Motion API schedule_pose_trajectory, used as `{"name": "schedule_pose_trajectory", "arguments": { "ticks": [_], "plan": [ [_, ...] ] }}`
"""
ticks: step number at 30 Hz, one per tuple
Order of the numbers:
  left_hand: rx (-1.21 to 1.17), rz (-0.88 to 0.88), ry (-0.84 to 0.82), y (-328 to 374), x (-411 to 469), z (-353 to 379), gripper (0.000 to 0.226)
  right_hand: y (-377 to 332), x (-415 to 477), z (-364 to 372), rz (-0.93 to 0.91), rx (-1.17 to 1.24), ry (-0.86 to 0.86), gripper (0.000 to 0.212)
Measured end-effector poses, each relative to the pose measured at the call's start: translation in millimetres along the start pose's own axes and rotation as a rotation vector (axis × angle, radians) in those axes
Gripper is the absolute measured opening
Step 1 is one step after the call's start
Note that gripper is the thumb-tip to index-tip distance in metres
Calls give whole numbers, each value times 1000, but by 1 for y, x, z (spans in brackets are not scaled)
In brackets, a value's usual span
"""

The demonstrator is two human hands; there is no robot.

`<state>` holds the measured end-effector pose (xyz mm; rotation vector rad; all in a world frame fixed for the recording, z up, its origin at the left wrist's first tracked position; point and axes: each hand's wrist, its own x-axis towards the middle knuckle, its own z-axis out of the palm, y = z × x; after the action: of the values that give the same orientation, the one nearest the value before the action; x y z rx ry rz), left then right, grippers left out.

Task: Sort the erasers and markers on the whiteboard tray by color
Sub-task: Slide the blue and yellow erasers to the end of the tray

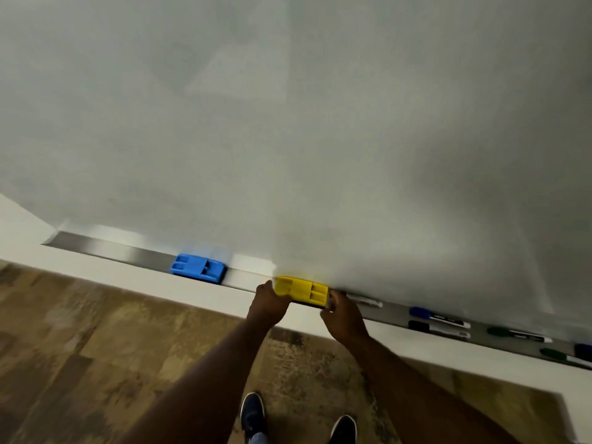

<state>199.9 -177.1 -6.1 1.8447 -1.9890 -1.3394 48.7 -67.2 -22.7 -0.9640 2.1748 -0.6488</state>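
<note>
A yellow eraser (302, 290) sits on the metal whiteboard tray (105, 248). My left hand (267, 304) grips its left end with curled fingers. My right hand (341, 315) is at its right end, fingers curled against it. A blue eraser (197, 267) lies on the tray further left, apart from both hands. To the right lie a marker with a pale cap (363, 301), a blue-capped marker (437, 315), a black-capped marker (437, 328) and two green-capped markers (517, 334) (559, 355). Another blue cap (584, 350) shows at the frame's right edge.
The whiteboard (288, 123) fills the upper view. A white wall strip (192, 293) runs under the tray. Below is a wood-pattern floor (96, 347), with my dark shoes (253, 411) near the bottom edge.
</note>
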Motion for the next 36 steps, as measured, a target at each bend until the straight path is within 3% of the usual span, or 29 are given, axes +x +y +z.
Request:
{"name": "schedule_pose_trajectory", "arguments": {
  "ticks": [3, 7, 11, 22, 27, 32, 36],
  "plan": [
    [-41, 26, -99, 3, 7, -4, 31, -8, 6, 14, 104, 80, 13, 37],
    [-78, 14, -155, 17, 9, 0, 45, -11, 17, 15, 171, 91, 122, 22],
    [-75, -41, -107, -10, 23, -21, 50, -30, 20, 42, 199, 42, 150, 23],
    [-90, 23, 77, -51, 37, -86, 23, -103, 26, 86, 178, 208, 49, 10],
    [-29, 26, 93, -63, 44, -99, 21, -122, 32, 105, 156, 188, 0, 9],
    [95, 38, 177, -76, 50, -104, 40, -126, 36, 114, 186, 181, -7, 15],
    [386, 69, 187, -92, 63, -118, 56, -127, 37, 116, 207, 168, -10, 18]
  ]
}}
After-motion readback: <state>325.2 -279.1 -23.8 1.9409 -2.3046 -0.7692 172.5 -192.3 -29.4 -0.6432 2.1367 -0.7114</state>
